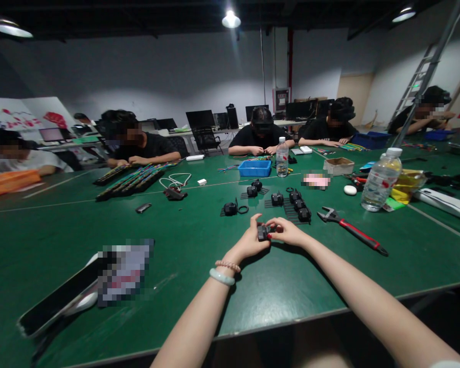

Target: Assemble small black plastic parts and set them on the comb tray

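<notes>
My left hand (251,241) and my right hand (289,232) meet over the green table (199,255), both pinched on one small black part (263,232) held between the fingertips. My left wrist wears a pale bangle and a bead bracelet. Just beyond the hands lie several similar black parts (299,207) on black strips, plus another one with a loose ring (230,208). A red-handled adjustable wrench (350,230) lies to the right of my right hand.
A phone (57,301) lies near the front left edge. A water bottle (379,181) stands at the right, another bottle (282,157) and a blue tray (255,168) farther back. Several people sit working around the far side, with coloured cable bundles (134,178).
</notes>
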The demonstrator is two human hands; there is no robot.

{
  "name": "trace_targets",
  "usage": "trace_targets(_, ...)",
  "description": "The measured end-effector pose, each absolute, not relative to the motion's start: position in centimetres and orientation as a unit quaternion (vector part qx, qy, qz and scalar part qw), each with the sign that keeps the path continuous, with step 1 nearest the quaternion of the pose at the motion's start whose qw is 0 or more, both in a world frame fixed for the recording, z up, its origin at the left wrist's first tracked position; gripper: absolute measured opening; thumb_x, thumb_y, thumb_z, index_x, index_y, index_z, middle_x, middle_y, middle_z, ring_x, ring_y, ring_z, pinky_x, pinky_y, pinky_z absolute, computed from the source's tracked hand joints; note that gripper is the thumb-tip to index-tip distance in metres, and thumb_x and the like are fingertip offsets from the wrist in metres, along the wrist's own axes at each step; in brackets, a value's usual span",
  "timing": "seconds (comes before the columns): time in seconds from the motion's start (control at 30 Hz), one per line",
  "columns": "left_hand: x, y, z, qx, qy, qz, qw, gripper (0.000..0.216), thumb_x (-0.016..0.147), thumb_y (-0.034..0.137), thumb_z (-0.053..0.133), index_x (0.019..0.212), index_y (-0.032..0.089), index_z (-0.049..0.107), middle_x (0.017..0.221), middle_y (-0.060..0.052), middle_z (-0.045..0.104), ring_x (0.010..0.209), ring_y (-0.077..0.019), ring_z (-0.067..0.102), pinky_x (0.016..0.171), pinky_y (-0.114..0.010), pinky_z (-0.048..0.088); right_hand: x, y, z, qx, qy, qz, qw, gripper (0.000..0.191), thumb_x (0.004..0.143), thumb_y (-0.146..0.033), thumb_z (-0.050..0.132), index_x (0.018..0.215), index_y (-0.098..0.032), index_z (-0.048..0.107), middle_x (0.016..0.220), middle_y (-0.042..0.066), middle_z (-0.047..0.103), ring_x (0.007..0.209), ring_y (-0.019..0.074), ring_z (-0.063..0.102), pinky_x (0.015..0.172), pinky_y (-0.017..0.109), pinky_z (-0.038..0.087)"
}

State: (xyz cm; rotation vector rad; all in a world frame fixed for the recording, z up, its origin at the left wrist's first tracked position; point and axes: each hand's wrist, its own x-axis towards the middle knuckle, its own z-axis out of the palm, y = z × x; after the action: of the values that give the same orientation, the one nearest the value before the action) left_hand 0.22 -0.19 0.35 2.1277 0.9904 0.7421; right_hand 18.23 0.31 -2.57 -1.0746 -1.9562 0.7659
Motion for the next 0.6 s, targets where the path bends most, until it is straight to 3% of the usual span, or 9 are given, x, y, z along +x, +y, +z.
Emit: trace_targets(0.6, 0.64, -0.57, 1.13, 0.81, 0.379, 0.284, 0.344, 0.08, 0.059, 0.011, 0.055, 0.126, 0.017, 0.011, 0.105, -0.008, 0.048, 0.086, -0.0155, 0.053, 0.081, -0.033, 0.042, 18.34, 0.57, -2.57, -0.419, -0.77, 0.295, 0.38, 0.037, 0.068, -0.031, 0.063, 0.103, -0.02, 0.056, 0.087, 0.002, 0.053, 0.073, 0.0119, 0.049, 0.065, 0.025, 0.04)
